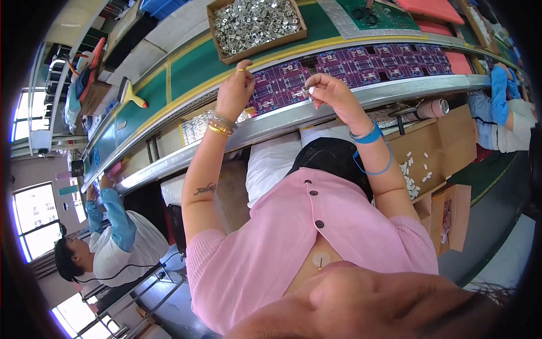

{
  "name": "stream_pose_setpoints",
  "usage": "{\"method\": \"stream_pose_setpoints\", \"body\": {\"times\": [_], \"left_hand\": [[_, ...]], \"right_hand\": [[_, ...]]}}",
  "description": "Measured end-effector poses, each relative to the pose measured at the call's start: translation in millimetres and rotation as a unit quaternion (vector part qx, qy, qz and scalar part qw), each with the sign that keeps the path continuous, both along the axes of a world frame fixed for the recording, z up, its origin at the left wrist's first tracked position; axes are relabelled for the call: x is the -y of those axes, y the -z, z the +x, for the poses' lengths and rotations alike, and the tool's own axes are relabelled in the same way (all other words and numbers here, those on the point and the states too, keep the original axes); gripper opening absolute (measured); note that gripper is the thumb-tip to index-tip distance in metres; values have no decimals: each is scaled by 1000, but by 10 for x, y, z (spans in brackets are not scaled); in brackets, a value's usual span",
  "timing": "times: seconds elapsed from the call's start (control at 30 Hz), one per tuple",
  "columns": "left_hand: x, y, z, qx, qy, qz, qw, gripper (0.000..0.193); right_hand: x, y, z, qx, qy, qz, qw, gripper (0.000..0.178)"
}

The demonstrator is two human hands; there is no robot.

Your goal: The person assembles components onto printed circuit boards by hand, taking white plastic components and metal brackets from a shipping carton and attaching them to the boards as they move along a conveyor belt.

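Note:
My right hand (333, 95) pinches a small silvery metal part (306, 88) between thumb and fingers. It hovers over the near edge of a long row of purple circuit boards (282, 83). My left hand (233, 93) is at the left end of these boards, fingers loosely bent and one stretched toward the far side. Nothing shows in it, though its palm is turned from view. Just beyond this hand, a cardboard box (226, 58) holds a heap of small silvery metal parts (257, 25). A blue band (370, 134) with a cord circles my right wrist.
A metal rail (271, 116) runs along the near side of the boards. A yellow-handled brush (132, 97) lies at left. At right are a pink bottle (433, 108) and a cardboard box (460, 135) with loose white pieces. Other people sit at left (124, 243) and right (502, 121).

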State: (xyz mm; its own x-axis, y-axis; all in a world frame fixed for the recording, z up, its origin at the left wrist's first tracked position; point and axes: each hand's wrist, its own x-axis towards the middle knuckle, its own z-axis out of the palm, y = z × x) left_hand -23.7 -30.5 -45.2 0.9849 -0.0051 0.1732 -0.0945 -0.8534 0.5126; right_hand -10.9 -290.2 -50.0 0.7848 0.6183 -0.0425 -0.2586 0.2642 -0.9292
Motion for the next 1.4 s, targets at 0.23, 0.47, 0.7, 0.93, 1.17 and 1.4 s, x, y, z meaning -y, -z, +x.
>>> {"method": "stream_pose_setpoints", "body": {"times": [0.23, 0.47, 0.7, 0.93, 1.17, 1.4], "left_hand": [[49, 34, 101, 17, 37, 48, 998, 42], [30, 61, 118, 10, 49, 15, 999, 42], [220, -92, -206, -9, 55, -205, 977, 46], [653, 84, -695, -319, 23, -788, 525, 34], [547, 242, -997, -288, 29, -826, 484, 27], [447, 13, -1056, -280, -50, -759, 586, 29]], "right_hand": [[72, 35, -30, 9, -13, -17, 1000, 17], [-24, 56, 3, 38, 8, -23, 999, 19], [-103, -104, -126, 262, 96, -168, 945, 22], [-203, -148, -274, 491, 98, -241, 831, 23], [-45, -131, 45, 417, 133, -353, 827, 19], [-190, -16, 121, 500, 82, -372, 778, 9]]}}
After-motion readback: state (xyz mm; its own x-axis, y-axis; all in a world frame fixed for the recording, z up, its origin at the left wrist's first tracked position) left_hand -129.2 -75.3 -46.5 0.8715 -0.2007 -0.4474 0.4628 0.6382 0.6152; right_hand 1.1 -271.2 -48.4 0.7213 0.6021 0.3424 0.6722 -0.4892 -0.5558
